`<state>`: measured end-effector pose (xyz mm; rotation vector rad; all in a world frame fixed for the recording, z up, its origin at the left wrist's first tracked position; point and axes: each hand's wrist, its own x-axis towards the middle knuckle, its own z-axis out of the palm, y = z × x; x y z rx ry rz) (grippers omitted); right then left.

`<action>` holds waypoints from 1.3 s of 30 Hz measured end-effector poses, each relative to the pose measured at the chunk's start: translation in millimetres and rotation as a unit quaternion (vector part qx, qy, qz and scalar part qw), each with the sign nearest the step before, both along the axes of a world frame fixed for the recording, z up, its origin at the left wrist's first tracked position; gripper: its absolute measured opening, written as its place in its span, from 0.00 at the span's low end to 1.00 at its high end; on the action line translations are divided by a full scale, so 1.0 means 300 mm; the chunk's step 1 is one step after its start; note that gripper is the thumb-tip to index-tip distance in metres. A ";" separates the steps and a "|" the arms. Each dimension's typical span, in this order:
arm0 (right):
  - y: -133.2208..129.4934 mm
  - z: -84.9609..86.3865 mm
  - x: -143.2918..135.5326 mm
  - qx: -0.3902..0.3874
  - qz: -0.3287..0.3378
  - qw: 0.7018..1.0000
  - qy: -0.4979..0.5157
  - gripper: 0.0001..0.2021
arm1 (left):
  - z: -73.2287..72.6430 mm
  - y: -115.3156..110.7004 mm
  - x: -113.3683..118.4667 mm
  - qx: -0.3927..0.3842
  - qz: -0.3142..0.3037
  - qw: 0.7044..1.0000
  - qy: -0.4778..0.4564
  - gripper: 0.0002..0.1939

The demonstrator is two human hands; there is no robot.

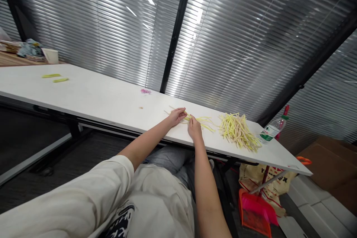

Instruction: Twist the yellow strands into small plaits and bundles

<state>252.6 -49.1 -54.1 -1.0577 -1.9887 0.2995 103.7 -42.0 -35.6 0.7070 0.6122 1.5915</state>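
Several pale yellow-green strands (205,119) lie on the white table (111,100) in front of me, passing between my two hands. My left hand (177,116) is closed round the strands near their left ends. Close beside it, my right hand (194,128) has its fingers curled on the same strands, whose longer ends fan out to the right. A large loose pile of similar strands (238,132) rests farther right. Two small yellow-green bundles (51,76) lie at the far left of the table.
A clear bottle (272,130) with a green cap stands at the table's right end. Pink bits (145,91) lie near the back edge. A white cup (51,55) sits at the far left. Below right are a red dustpan (256,210) and a printed bag (251,174).
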 end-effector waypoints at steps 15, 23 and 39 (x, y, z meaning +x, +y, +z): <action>-0.006 0.012 0.007 -0.024 -0.028 0.997 0.072 0.22 | 0.013 -0.014 -0.001 0.002 0.003 1.000 0.014 0.06; -0.002 0.022 0.020 -0.018 -0.077 0.989 0.126 0.20 | -0.002 -0.014 0.028 0.027 0.067 0.989 0.129 0.09; 0.008 0.024 0.022 0.043 -0.084 0.979 0.182 0.17 | -0.036 -0.022 0.037 0.183 0.171 0.720 0.647 0.05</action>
